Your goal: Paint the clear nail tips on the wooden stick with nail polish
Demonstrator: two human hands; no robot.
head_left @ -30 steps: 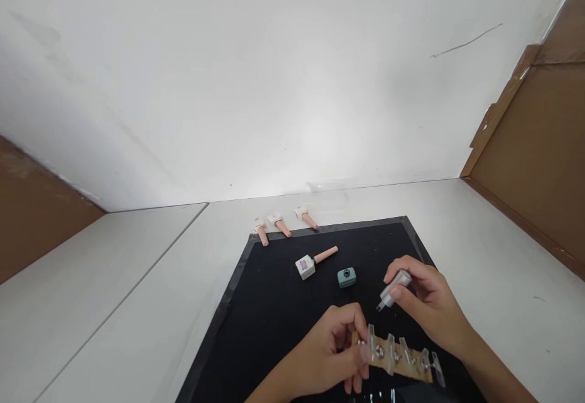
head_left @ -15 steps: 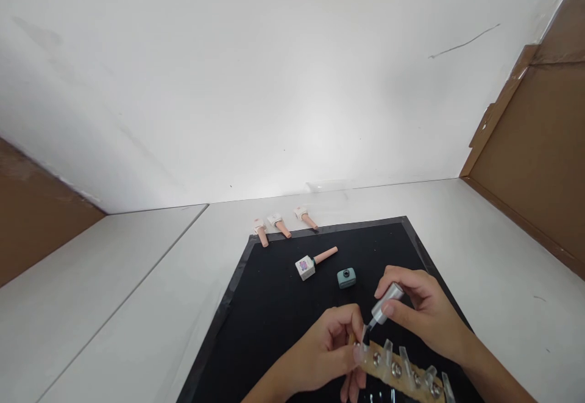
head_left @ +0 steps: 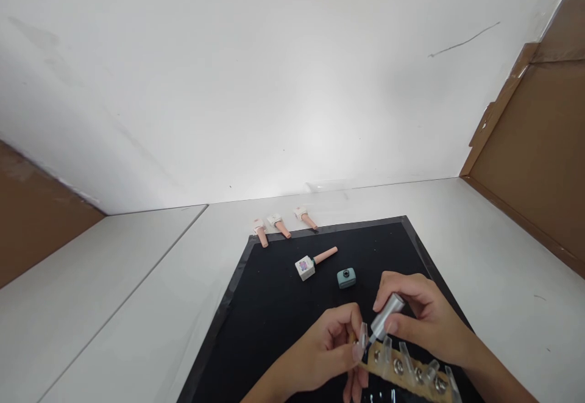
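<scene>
Nail-polish brush [head_left: 385, 317] at leftmost clear nail tip [head_left: 364, 333]

Right hand [head_left: 425, 313] pinches the brush by its silver handle. Left hand [head_left: 328, 349] grips the near end of the tan strip [head_left: 408, 381], above the black mat [head_left: 274, 311]. Uncapped teal bottle [head_left: 346, 279] stands beyond.

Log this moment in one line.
left hand: grips tan strip | right hand: holds silver-capped brush at leftmost clear tip | teal bottle: uncapped, on black mat

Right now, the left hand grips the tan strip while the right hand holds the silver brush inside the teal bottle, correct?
No: the silver brush isn't in the teal bottle; the head view shows it at a clear tip along the tan strip. The left hand grips that strip and the right hand holds the brush.
</scene>
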